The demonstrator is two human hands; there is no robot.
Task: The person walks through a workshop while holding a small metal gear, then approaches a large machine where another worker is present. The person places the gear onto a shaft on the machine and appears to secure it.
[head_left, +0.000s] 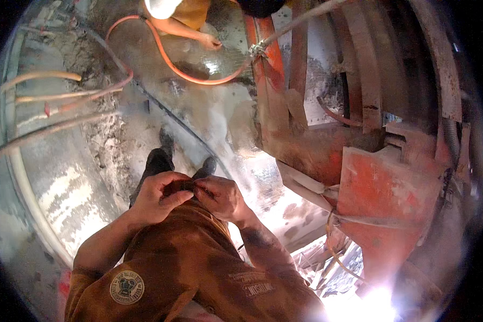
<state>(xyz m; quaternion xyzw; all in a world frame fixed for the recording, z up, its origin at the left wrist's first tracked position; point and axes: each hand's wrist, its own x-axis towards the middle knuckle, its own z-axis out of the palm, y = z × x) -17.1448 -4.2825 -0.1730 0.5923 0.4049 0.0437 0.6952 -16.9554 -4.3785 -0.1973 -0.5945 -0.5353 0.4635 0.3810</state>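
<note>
I'm on what looks like a construction or heavy industrial site: grimy red steelwork point(383, 196) at right, hoses point(43, 79) and crumbly dirt point(111, 147) at left.

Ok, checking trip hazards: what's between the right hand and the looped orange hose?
Head view: beyond the right hand, a dark shoe, then a dark cable or hose across the floor.

From my end I make out a round lettered badge point(126, 286) and pale printed lines point(257, 290) on the brown shirt point(177, 247).
</note>
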